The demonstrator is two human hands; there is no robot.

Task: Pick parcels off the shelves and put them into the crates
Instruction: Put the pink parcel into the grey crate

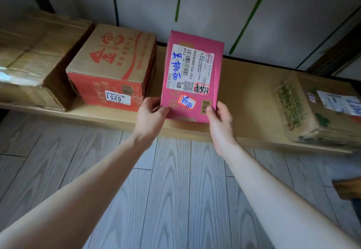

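- A head-worn camera looks down at two bare forearms reaching toward a low shelf (pixel 121 118) lined with brown cardboard, above a pale grey wood-grain floor (pixel 172 190).
- The left hand (pixel 150 116) and right hand (pixel 220 120) hold a flat pink parcel (pixel 192 77) by its two lower corners. Each grip is clamped on it, thumb on the front face and fingers hidden behind.
- The parcel stands nearly upright, tilted slightly, over the middle of the shelf near its front edge. Whether its bottom edge touches the shelf cannot be told.
- It is thin, rectangular card with a smooth matte face. A white shipping label (pixel 190 69) with barcodes and blue handwriting covers most of the front, with smaller stickers below.
- Just left stands a red box (pixel 109 69), corrugated and printed red and tan, with a numbered sticker on its front. Further left, at the shelf's left end, sits a brown box (pixel 35 53) with shiny tape.
- At the shelf's right end lies a worn box (pixel 316 110), scuffed, with green print and a white label.
- No crate is in view.
- Risk, as a judgement: the hold is only at the lower corners, so the tall, thin parcel could tip forward or backward, or slide out if the smooth card slips.
- Swinging it left could knock the red box, which is close beside it.
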